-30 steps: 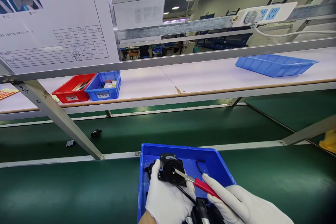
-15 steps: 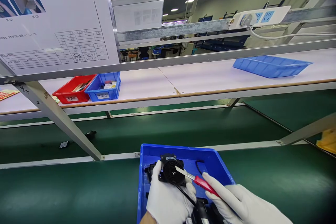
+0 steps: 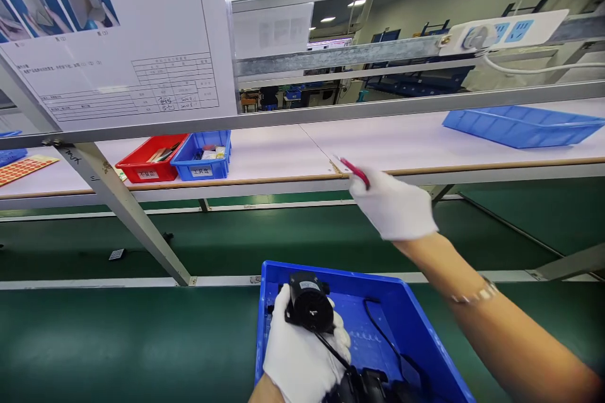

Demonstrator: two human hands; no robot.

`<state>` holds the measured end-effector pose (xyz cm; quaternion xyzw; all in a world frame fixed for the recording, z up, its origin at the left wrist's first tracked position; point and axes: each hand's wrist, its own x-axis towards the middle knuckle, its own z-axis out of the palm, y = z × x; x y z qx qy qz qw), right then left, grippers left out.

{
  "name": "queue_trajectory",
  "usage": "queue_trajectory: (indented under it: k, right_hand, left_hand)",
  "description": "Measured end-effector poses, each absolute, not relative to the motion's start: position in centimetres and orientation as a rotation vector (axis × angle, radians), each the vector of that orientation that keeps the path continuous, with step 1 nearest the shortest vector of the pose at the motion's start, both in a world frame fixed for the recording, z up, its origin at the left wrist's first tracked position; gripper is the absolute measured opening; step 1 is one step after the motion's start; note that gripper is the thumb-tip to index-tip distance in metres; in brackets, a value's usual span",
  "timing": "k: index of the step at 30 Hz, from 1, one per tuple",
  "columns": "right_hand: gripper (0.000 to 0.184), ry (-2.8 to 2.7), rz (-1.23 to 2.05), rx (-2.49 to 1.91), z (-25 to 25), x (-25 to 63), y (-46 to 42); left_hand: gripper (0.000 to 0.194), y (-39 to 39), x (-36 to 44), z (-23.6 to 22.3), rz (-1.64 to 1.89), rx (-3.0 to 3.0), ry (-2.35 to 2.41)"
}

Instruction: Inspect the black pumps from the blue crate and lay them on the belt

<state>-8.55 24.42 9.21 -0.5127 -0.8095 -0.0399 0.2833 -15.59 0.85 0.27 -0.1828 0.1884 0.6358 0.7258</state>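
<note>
My left hand [image 3: 300,352], in a white glove, is wrapped round a small black round pump-like unit [image 3: 312,310] with a label on its side and a black cable. It is held over the near left part of a blue tray [image 3: 428,327]. My right hand [image 3: 394,204], also gloved, is stretched forward near the shelf edge, closed on a slim red-handled tool [image 3: 355,171]. Its pale tip points up and left over the shelf and is blurred. More black units [image 3: 363,384] with cables lie in the tray, partly cut off by the bottom edge.
A white shelf [image 3: 278,154] crosses behind, bearing a red bin [image 3: 151,164], a blue bin [image 3: 203,160] and a blue tilted tray [image 3: 524,126]. A slanted metal post [image 3: 123,214] stands at left. A power strip [image 3: 505,31] hangs above the green work surface [image 3: 142,340].
My right hand has moved up and forward from the black unit to the shelf edge, taking the red-handled tool along. My left hand still holds the unit. The view has shifted slightly left.
</note>
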Motion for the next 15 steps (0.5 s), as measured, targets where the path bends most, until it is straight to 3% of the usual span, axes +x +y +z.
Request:
queue_trajectory:
  k: [8, 15]
  right_hand:
    - [0.038, -2.472, 0.126, -1.198, 13.0, -19.4, 31.1]
    - [0.041, -2.332, 0.149, -1.043, 12.0, -16.0, 25.8]
  left_hand:
    - [0.072, 1.0, -17.6, -1.0, 1.526, 0.092, 0.285]
    - [0.072, 1.2, -18.1, -1.3, 1.557, 0.234, 0.246]
